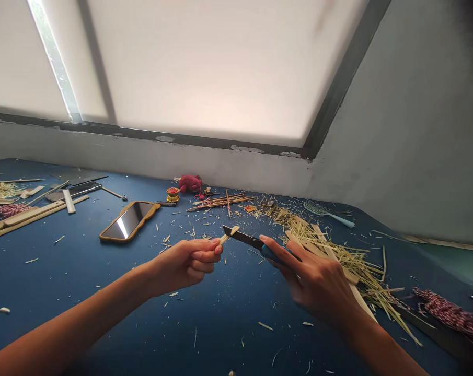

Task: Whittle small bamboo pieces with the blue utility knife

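Currently, from my remote station, I read clock positions off the blade point(240, 236) tip. The bamboo strip point(223, 238) sits at that dial centre, raised above the bench point(205, 334), its pale far end crossing the blade; I cannot tell whether the edge bites.

Handling: I rate the strip as light, stiff along its length, dry enough not to slip, and liable to split along the grain. Recommended hold: the near end, fingertips well behind the edge.

Left grip point(203, 259), between 7 and 8 o'clock: closed to a narrow pinch, thumb over index finger, clamping the strip's near end; other fingers curled.

Right grip point(314, 277), 4 o'clock: wrapped around the utility knife point(255, 242) by its blue handle, index finger extended towards the blade.

Surroundings: shavings point(352, 258) at 3 to 4 o'clock; smartphone point(130, 222) at 9 o'clock.
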The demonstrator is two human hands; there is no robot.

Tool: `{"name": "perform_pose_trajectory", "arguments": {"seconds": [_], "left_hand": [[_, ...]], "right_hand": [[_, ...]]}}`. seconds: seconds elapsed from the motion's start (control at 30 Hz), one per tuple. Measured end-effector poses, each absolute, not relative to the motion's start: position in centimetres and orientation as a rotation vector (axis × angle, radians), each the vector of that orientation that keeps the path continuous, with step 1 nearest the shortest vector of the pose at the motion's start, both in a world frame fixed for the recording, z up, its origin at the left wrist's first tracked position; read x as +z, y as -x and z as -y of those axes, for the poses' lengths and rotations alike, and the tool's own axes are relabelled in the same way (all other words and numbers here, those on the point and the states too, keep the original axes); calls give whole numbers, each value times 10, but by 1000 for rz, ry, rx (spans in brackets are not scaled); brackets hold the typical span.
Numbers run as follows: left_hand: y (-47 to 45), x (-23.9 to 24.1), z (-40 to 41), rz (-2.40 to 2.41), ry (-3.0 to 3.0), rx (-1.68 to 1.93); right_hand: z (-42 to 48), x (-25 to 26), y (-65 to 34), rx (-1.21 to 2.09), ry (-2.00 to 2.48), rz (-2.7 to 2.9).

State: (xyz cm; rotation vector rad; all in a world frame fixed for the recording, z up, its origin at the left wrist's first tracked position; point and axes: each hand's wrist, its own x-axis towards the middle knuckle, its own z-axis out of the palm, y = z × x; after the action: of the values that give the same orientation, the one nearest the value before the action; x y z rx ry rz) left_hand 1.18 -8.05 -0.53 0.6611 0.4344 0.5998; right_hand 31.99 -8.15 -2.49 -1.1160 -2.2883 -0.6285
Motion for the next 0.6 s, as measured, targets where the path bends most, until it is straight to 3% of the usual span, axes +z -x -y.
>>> {"name": "perform_pose_trajectory", "arguments": {"seconds": [0.2, 0.37, 0.6], "left_hand": [[55, -9, 88, -675, -800, 755], [30, -14, 94, -688, -981, 653], [-7, -4, 97, -698, -1202, 597]], "right_hand": [[82, 3, -369, -633, 1479, 1795], [101, 2, -317, -250, 1339, 2024], [105, -4, -282, 9, 1257, 2165]]}}
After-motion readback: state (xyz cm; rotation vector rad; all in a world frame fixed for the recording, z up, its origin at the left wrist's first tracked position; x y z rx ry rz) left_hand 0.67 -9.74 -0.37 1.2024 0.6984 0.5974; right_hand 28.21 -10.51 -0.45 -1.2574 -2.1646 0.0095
